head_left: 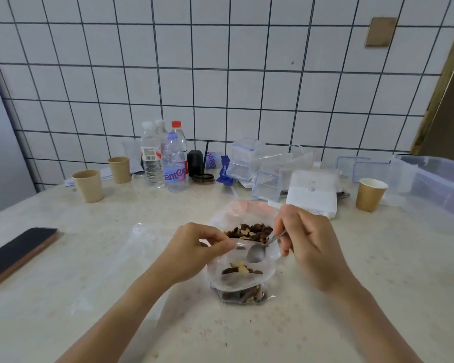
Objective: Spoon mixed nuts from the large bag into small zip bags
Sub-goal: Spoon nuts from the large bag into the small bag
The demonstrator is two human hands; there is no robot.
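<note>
Nuts point(249, 231) are seen heaped in the large bag point(243, 210), which lies open on the pale bench point(116, 258) just beyond the hands, its clear plastic pushed back around the dark mixed pile. Nearer the person, a small zip bag point(240, 279) is held open at its mouth by the left hand point(194, 247), whose fingers point(220, 243) are pinched on the upper rim; more nuts are seen inside it and at its bottom edge (a few pale pieces among the dark ones). A metal spoon point(256, 254) is gripped by its handle in the right hand point(306, 242), fingers curled around it, with the bowl tipped down over the small bag's opening; the bowl looks empty. To the left a dark phone point(16, 254) is laid face up near the bench edge. Along the tiled wall point(220, 74) are grouped water bottles point(165, 155), two paper cups point(102, 176) at the left and a third cup point(370, 193) at the right, clear lidded containers point(257, 169), a white box point(312, 192) and a large clear tub point(435, 179).
</note>
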